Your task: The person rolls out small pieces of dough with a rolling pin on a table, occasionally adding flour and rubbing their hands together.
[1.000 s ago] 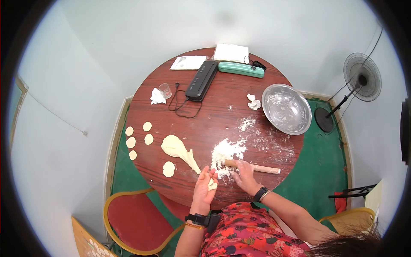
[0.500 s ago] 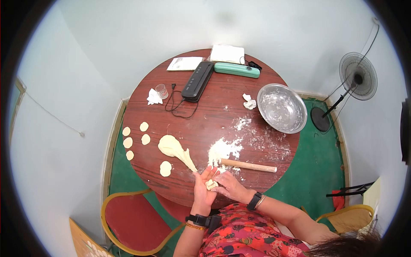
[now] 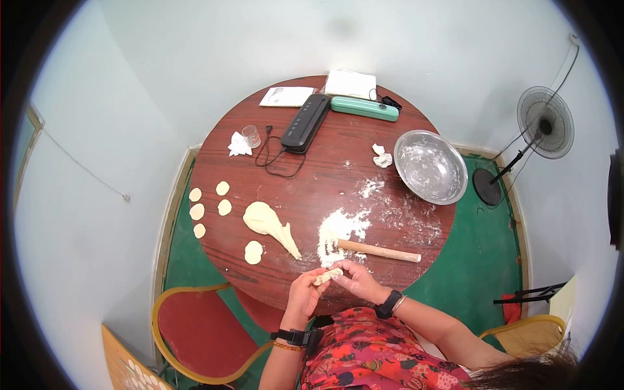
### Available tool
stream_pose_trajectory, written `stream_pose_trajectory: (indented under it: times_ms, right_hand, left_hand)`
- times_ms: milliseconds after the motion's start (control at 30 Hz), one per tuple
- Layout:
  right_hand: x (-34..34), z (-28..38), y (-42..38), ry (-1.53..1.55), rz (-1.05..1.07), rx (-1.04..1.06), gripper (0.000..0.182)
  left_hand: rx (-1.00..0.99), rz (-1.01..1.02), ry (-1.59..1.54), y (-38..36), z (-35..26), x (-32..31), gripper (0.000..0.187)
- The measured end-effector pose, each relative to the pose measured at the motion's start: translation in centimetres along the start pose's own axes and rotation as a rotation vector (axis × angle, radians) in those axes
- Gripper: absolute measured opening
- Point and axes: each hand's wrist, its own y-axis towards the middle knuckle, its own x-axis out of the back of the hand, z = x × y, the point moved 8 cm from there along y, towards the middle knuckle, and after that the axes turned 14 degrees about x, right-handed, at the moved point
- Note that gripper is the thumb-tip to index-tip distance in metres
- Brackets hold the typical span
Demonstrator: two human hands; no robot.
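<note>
Between my two hands is a small piece of dough (image 3: 328, 276), held over the near edge of the round table. My left hand (image 3: 303, 292) grips its left end, and my right hand (image 3: 359, 283) pinches its right end. Just beyond my hands lies a patch of white flour (image 3: 339, 229), with a wooden rolling pin (image 3: 380, 251) at its right side. A large lump of dough (image 3: 265, 221) with a tapering tail rests to the left of the flour. Near it is a flat dough round (image 3: 253, 252), and several smaller rounds (image 3: 197, 211) lie at the table's left edge.
A metal bowl (image 3: 430, 167) stands on the right of the wooden table (image 3: 305, 195). Farther back are a black appliance with a cord (image 3: 307, 123), a mint-green device (image 3: 364, 108), a glass (image 3: 251, 136) and crumpled tissue (image 3: 239, 144). A red chair (image 3: 207, 331) is at the near left.
My left palm has turned from facing up to gripping the small dough. The piece is now stretched longer between both hands, which have drawn slightly away from the large dough's tail.
</note>
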Motion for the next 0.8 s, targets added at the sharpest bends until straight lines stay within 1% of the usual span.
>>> stream_pose_trajectory:
  times_ms: [100,200,233,300,333,400,500,633,733,800]
  right_hand:
    - [0.0,1.1,0.3,-0.043,0.016,0.04,0.03]
    - [-0.2,0.7,0.5,-0.129,0.068,0.073,0.033]
    - [-0.3,0.4,0.4,-0.162,0.088,0.082,0.034]
    - [-0.3,-0.5,0.2,-0.102,0.079,-0.007,0.032]
    - [-0.3,-0.8,0.1,-0.073,0.075,-0.051,0.031]
    - [-0.2,-0.1,0.3,-0.104,0.096,-0.049,0.028]
    - [-0.2,0.9,0.6,-0.164,0.161,-0.011,0.027]
    - [-0.7,1.7,0.9,-0.252,0.243,0.096,0.029]
    - [-0.8,1.5,0.9,-0.284,0.236,0.148,0.03]
    - [-0.9,1.3,0.7,-0.285,0.269,0.129,0.029]
  left_hand:
    - [0.017,0.021,-0.15,-1.1,-0.2,-0.9,0.025]
    - [-0.004,0.107,-0.105,-0.5,0.1,-1.0,0.022]
    - [-0.031,0.068,-0.015,-0.5,0.2,-0.8,0.021]
    - [-0.085,-0.009,0.163,-0.6,0.4,-0.7,0.021]
    - [-0.09,-0.043,0.174,-0.7,0.3,-0.5,0.022]
    - [-0.101,-0.113,0.194,-0.9,0.3,-0.1,0.024]
    - [-0.126,-0.187,0.432,-0.9,-0.1,0.8,0.02]
    - [-0.104,-0.199,0.398,-0.6,0.0,1.3,0.018]
    - [-0.048,-0.181,0.37,-0.5,0.1,1.4,0.017]
    - [0.006,-0.179,0.371,-0.6,0.1,1.3,0.016]
